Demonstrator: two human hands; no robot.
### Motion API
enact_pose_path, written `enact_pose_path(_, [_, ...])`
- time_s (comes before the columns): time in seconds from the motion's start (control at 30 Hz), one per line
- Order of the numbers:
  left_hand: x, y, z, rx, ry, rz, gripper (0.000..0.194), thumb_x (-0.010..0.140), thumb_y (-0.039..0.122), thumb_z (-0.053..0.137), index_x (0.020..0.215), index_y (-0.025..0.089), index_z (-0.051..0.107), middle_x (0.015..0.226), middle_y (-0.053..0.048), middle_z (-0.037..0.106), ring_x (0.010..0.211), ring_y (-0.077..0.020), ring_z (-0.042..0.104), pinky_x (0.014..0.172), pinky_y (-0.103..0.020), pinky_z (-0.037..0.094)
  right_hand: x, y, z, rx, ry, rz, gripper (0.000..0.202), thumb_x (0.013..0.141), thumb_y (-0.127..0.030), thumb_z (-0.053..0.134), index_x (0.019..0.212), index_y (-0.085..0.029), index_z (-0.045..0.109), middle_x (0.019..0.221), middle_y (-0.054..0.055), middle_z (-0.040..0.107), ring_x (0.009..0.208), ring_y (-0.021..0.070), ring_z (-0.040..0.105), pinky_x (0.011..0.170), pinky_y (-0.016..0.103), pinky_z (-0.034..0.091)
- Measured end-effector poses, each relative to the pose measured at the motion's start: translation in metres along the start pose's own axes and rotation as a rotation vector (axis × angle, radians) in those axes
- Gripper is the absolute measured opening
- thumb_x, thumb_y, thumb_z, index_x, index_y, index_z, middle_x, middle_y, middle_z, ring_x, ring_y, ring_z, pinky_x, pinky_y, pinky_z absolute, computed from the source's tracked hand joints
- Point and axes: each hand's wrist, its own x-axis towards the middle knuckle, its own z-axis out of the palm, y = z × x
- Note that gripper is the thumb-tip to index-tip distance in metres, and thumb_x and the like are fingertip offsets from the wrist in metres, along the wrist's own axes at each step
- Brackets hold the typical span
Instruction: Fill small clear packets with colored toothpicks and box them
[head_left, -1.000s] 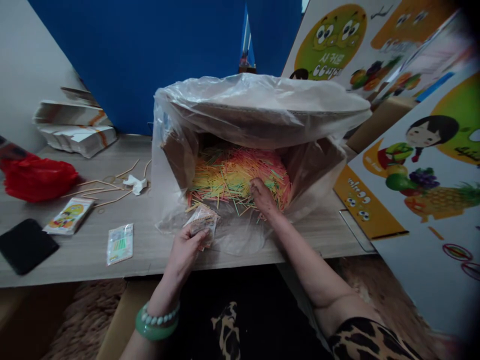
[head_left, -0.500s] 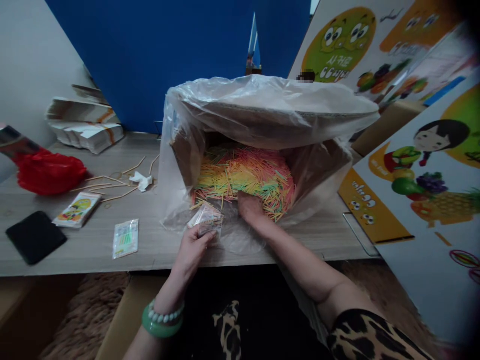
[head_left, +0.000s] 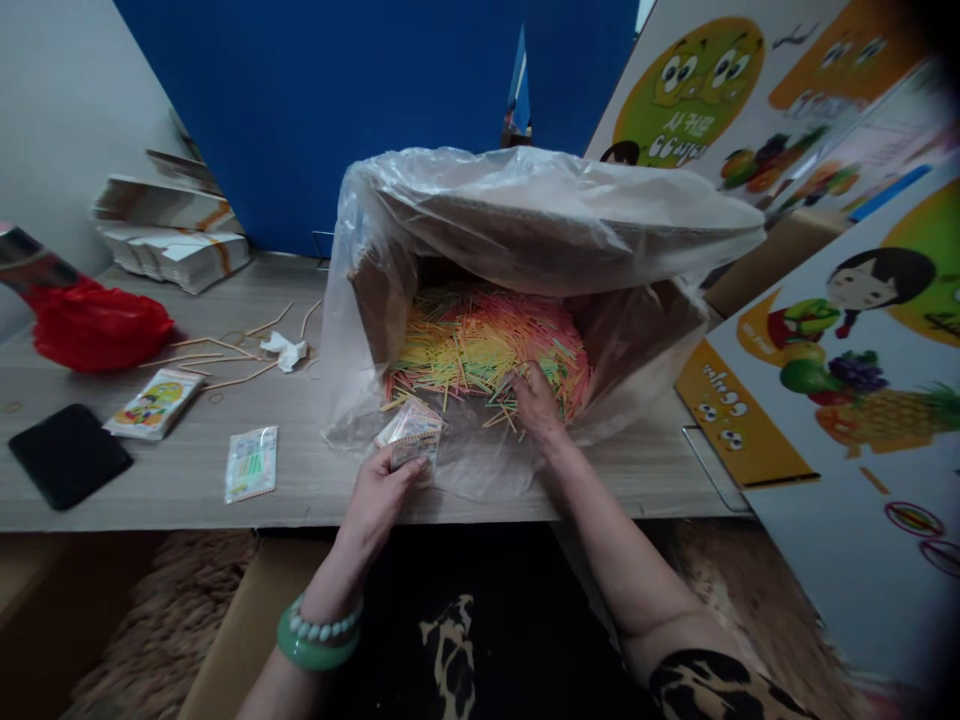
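My left hand [head_left: 382,490] is closed around a fanned bunch of small printed plastic packets [head_left: 411,432], thumb on top, just in front of the box. At the front of a loose heap of thin pink, yellow and green sticks [head_left: 480,345], the bent fingers of my right hand [head_left: 538,405] pinch a few of them; how many is hidden. The heap lies inside a cardboard box [head_left: 381,310] turned with its opening toward me. Clear plastic sheeting [head_left: 585,195] drapes over the box and spreads under the opening. One filled packet [head_left: 251,464] lies flat to the left.
On the left of the table [head_left: 300,500] are a black flat pad [head_left: 69,455], a stack of printed cards [head_left: 155,403], a red plastic bag [head_left: 101,325], tan strips [head_left: 225,355] and paper bundles [head_left: 169,240]. Large printed cartons [head_left: 847,380] stand at the right.
My right hand has moved right and slightly up across the front of the heap, its fingers now showing on some sticks. My left hand keeps hold of the packets.
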Motion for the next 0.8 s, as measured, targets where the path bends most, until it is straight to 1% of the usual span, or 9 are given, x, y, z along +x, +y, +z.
enact_pose_path(0.13, [0.002, -0.005, 0.008, 0.025, -0.008, 0.003, 0.016, 0.060, 0.028, 0.078, 0.063, 0.016, 0.069, 0.066, 0.000, 0.069, 0.060, -0.0128, 0.058, 0.063, -0.025, 0.048, -0.040, 0.001, 0.030, 0.196, -0.120, -0.099, 0.021, 0.097, -0.023, 0.033, 0.095, -0.022, 0.054, 0.102, 0.007, 0.068, 0.100, 0.0192, 0.062, 0.090, 0.030, 0.046])
enact_pose_path(0.27, [0.006, -0.010, 0.019, 0.067, -0.054, 0.035, 0.019, 0.061, 0.027, 0.076, 0.054, 0.017, 0.062, 0.054, 0.003, 0.060, 0.054, -0.0108, 0.051, 0.058, -0.024, 0.044, -0.055, 0.003, 0.048, 0.245, -0.070, -0.108, 0.020, 0.095, -0.023, 0.034, 0.092, -0.022, 0.054, 0.098, 0.006, 0.068, 0.095, 0.0189, 0.062, 0.091, 0.031, 0.046])
enact_pose_path(0.37, [0.008, -0.013, 0.029, 0.094, -0.113, 0.038, 0.010, 0.062, 0.024, 0.073, 0.062, 0.016, 0.068, 0.061, 0.001, 0.066, 0.060, -0.0129, 0.056, 0.064, -0.025, 0.047, -0.056, 0.001, 0.056, 0.276, -0.100, -0.112, 0.016, 0.092, -0.025, 0.039, 0.094, -0.022, 0.055, 0.096, 0.005, 0.067, 0.091, 0.0192, 0.062, 0.086, 0.031, 0.048])
enact_pose_path(0.47, [0.007, -0.017, 0.036, 0.130, -0.192, -0.004, 0.015, 0.062, 0.022, 0.072, 0.076, 0.015, 0.074, 0.074, -0.003, 0.073, 0.070, -0.0167, 0.063, 0.073, -0.029, 0.050, -0.057, -0.004, 0.063, 0.278, -0.210, -0.104, 0.018, 0.086, -0.026, 0.050, 0.102, -0.021, 0.058, 0.097, 0.005, 0.068, 0.091, 0.0208, 0.063, 0.080, 0.031, 0.050])
enact_pose_path(0.57, [0.004, -0.017, 0.034, 0.166, -0.146, 0.014, 0.016, 0.066, 0.024, 0.072, 0.078, 0.015, 0.075, 0.079, -0.006, 0.074, 0.076, -0.0208, 0.066, 0.079, -0.034, 0.052, -0.059, -0.005, 0.066, 0.275, -0.251, -0.154, 0.024, 0.084, -0.023, 0.051, 0.106, -0.021, 0.060, 0.102, 0.005, 0.068, 0.096, 0.0216, 0.063, 0.085, 0.032, 0.050])
enact_pose_path(0.6, [0.003, -0.015, 0.032, 0.185, -0.111, 0.070, 0.016, 0.068, 0.026, 0.071, 0.080, 0.015, 0.075, 0.085, -0.007, 0.075, 0.082, -0.0226, 0.067, 0.083, -0.036, 0.052, -0.059, -0.005, 0.066, 0.276, -0.244, -0.170, 0.025, 0.084, -0.020, 0.049, 0.106, -0.021, 0.061, 0.104, 0.005, 0.068, 0.098, 0.0213, 0.063, 0.087, 0.032, 0.049])
enact_pose_path(0.67, [0.003, -0.010, 0.029, 0.268, -0.090, 0.269, 0.015, 0.074, 0.027, 0.068, 0.084, 0.017, 0.075, 0.109, -0.010, 0.074, 0.107, -0.0263, 0.066, 0.099, -0.040, 0.048, -0.060, -0.001, 0.066, 0.282, -0.236, -0.186, 0.026, 0.086, -0.017, 0.045, 0.105, -0.021, 0.060, 0.104, 0.005, 0.068, 0.099, 0.0200, 0.062, 0.089, 0.032, 0.049])
enact_pose_path(0.73, [0.006, -0.006, 0.030, 0.418, -0.177, 0.503, 0.012, 0.079, 0.022, 0.063, 0.083, 0.019, 0.073, 0.134, -0.011, 0.064, 0.130, -0.0276, 0.054, 0.113, -0.043, 0.037, -0.062, 0.002, 0.066, 0.288, -0.253, -0.200, 0.023, 0.088, -0.018, 0.045, 0.104, -0.022, 0.060, 0.102, 0.005, 0.068, 0.096, 0.0194, 0.062, 0.087, 0.031, 0.049])
enact_pose_path(0.8, [0.012, -0.008, 0.036, 0.560, -0.314, 0.654, 0.014, 0.080, 0.016, 0.057, 0.083, 0.019, 0.071, 0.144, -0.012, 0.056, 0.139, -0.0270, 0.046, 0.118, -0.045, 0.030, -0.063, 0.003, 0.068, 0.296, -0.264, -0.240, 0.018, 0.089, -0.022, 0.049, 0.103, -0.021, 0.061, 0.102, 0.005, 0.068, 0.096, 0.0196, 0.061, 0.087, 0.031, 0.049])
